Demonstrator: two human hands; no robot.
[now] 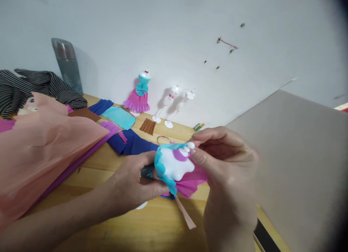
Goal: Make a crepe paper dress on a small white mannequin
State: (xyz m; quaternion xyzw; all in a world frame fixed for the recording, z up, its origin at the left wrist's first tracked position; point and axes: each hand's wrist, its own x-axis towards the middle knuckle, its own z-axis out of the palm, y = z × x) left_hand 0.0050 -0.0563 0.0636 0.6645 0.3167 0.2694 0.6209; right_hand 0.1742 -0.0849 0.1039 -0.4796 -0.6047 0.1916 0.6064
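A small white mannequin (176, 167), dressed in turquoise and magenta crepe paper, is held tilted toward me over the table. My left hand (136, 181) is closed around its turquoise-covered side. At the neck end, my right hand (227, 168) pinches close to the white knob, by a purple paper piece (181, 155) on the shoulder; whether the fingertips hold any paper is hidden. Magenta pleated paper (190, 181) spreads out below the body. From underneath hangs a narrow peach paper strip (186, 214).
Behind stand a dressed mannequin (140, 94) and two bare white mannequins (174, 92). Peach paper (51, 147) covers the left side, with blue paper (130, 142) and turquoise paper (119, 116) beyond. A grey bottle (67, 65) is against the wall; a pale panel (293, 157) rises at right.
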